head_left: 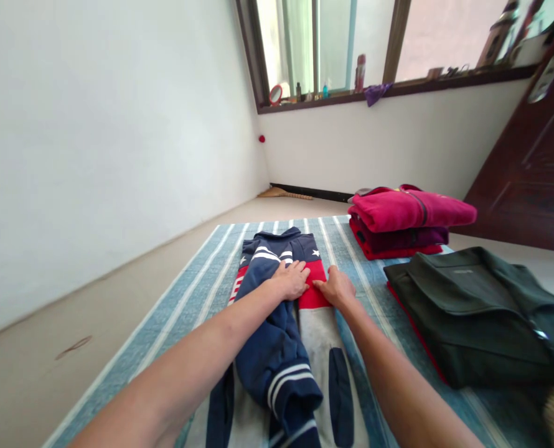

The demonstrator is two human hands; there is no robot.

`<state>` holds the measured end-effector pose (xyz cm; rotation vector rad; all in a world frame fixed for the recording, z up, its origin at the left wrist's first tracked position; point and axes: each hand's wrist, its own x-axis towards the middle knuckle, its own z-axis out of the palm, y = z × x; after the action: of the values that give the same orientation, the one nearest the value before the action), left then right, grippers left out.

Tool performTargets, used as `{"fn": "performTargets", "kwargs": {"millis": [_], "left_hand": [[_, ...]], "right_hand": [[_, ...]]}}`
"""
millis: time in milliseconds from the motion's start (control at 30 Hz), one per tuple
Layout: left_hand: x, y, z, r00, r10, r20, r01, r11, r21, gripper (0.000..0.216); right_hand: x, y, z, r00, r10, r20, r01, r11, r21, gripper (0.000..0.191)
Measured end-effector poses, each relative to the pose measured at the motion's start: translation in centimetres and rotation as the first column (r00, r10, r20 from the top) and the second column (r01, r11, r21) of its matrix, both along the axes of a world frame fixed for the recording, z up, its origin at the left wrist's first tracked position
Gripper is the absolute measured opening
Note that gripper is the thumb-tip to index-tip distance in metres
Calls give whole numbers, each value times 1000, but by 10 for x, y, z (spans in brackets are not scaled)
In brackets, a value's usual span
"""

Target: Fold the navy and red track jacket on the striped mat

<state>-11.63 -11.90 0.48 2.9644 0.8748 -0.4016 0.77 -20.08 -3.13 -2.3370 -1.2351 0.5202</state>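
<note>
A navy, red and grey jacket [277, 348] with white stripes and stars lies on the striped bed cover, its collar away from me. One navy sleeve [267, 336] is laid lengthwise down its middle, the white-banded cuff towards me. My left hand [294, 280] rests flat on the upper part of the jacket, fingers stretched out together. At the jacket's right edge my right hand [337, 287] holds the red panel [315, 292], with the thumb on top and the other fingers partly hidden.
Blue striped cloth [188, 305] covers the bed. Folded pink and red clothes [408, 214] are stacked at the far right, with folded dark green clothing [482, 317] nearer. A white wall [118, 124] stands left, a dark red door [533, 174] right. Bottles line the windowsill [323, 99].
</note>
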Motion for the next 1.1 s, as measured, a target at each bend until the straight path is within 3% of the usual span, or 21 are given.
{"fn": "performTargets", "kwargs": {"millis": [100, 233, 367, 500, 667, 800, 967, 1100], "left_hand": [[-9, -7, 6, 1000, -8, -7, 8, 1000, 3, 42], [-18, -15, 7, 1000, -1, 17, 1, 1000, 20, 37], [-22, -27, 11, 994, -4, 110, -3, 998, 56, 29], [-38, -51, 22, 977, 2, 213, -21, 996, 87, 33], [-81, -100, 23, 954, 34, 298, -62, 994, 86, 33], [-113, -139, 9, 860, 124, 494, -173, 983, 55, 28], [-125, -162, -9, 737, 145, 660, -261, 962, 79, 26], [-131, -167, -17, 608, 144, 781, -296, 954, 54, 26]], "right_hand": [[-20, -26, 2, 990, 111, 92, -116, 992, 57, 39], [-36, -44, -5, 906, 364, 214, -382, 923, 47, 46], [-36, -55, -6, 868, 417, 270, -440, 898, 27, 59], [-45, -70, -4, 791, 545, 277, -570, 822, 9, 58], [-63, -88, -8, 759, 565, 323, -583, 811, -46, 54], [-71, -99, -13, 739, 607, 292, -631, 776, -18, 48], [-74, -104, -13, 816, 559, 146, -577, 795, 187, 37], [-79, -123, -4, 867, 498, -13, -460, 811, 360, 43]]}}
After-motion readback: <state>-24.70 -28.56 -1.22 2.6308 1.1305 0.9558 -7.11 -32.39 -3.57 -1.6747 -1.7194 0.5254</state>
